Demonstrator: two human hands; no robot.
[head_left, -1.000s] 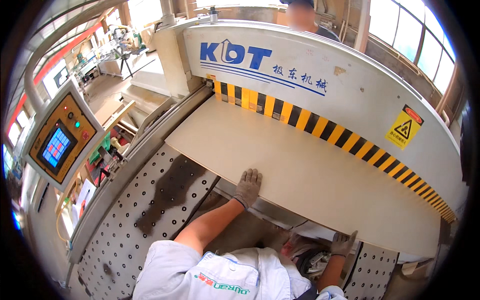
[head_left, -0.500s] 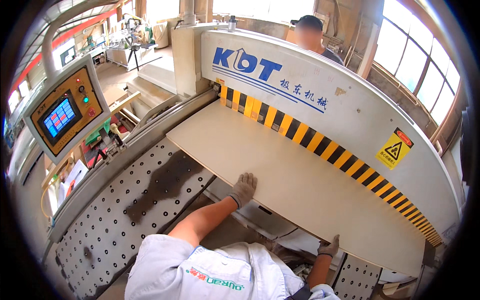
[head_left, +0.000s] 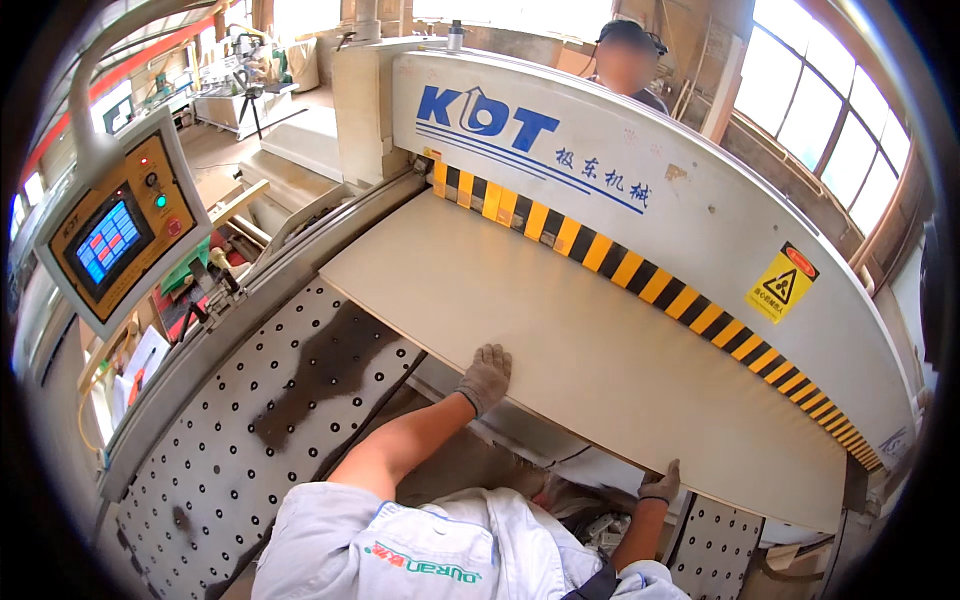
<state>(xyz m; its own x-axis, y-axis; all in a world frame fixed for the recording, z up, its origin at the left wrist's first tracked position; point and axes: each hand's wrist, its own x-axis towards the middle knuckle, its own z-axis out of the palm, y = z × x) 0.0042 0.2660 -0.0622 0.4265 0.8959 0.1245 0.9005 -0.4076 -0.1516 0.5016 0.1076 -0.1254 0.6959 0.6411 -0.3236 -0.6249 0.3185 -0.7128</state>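
A large pale, flat board [head_left: 560, 350] lies under the striped edge of a big white machine, its near long edge toward me. My left hand [head_left: 486, 378], in a grey glove, rests flat on top of the board near that edge, fingers stretched out. Farther right, my gloved right hand [head_left: 660, 484] holds the same edge, its thumb up on top and its other fingers mostly hidden below. Both arms reach forward from light sleeves.
Yellow and black stripes run along the machine's white beam [head_left: 680, 190]. A control panel with a lit screen [head_left: 115, 240] hangs at the left above a rail. Perforated table sections [head_left: 230, 430] flank a gap before me. Behind the beam stands a person in a cap [head_left: 630, 60].
The view has tilted and shifted slightly. The person behind the machine has moved a little to the right. Both my hands stay on the board in much the same places.
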